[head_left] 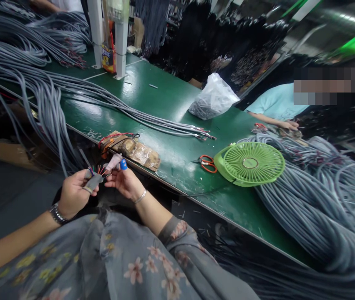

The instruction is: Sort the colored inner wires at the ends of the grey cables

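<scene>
My left hand (74,192) is closed around the end of a grey cable (93,181), whose stripped coloured wires (97,170) fan out above my fingers. My right hand (124,180), with taped fingertips and a blue finger cot on one finger, pinches at those wire ends. Both hands hover just in front of the near edge of the green table (164,100). A watch sits on my left wrist and a bangle on my right.
A taped brown jig with red leads (133,150) lies at the table edge. Orange scissors (207,163) and a green fan (250,163) lie to the right. Grey cable bundles (315,200) pile right and left. A plastic bag (213,98) sits beyond; a co-worker (277,106) is at work there.
</scene>
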A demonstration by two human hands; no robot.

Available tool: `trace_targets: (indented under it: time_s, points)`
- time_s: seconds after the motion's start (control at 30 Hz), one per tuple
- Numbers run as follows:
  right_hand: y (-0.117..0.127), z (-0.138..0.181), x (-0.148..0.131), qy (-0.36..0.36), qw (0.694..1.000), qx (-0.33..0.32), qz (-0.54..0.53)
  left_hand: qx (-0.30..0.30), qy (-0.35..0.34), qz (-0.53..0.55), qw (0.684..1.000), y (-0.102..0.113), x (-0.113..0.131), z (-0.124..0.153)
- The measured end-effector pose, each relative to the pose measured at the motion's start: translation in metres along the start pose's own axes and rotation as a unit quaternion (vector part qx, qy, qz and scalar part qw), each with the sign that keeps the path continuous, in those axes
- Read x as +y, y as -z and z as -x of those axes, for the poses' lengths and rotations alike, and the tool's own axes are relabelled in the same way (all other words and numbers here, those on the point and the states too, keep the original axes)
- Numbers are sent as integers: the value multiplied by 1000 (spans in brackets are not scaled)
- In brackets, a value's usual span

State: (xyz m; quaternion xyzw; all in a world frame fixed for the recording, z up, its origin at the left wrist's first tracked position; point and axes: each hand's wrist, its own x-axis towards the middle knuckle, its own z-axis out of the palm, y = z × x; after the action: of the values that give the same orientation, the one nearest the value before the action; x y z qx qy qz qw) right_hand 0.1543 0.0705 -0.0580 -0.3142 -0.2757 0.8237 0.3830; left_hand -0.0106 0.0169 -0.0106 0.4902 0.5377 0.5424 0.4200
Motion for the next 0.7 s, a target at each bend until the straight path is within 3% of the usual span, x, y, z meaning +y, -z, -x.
trace_targets:
  time_s: [0.13, 0.4, 0.7]
  points:
    - [3, 11, 10, 41, 997, -33, 56, -28, -15, -16, 999, 8, -2, 5]
    - [-10, 19, 6, 98, 990, 27, 96, -118, 41, -51, 991, 8, 2, 5]
    - [-10, 23, 13, 113, 987, 68, 93, 20, 102, 21, 994, 3, -11, 9]
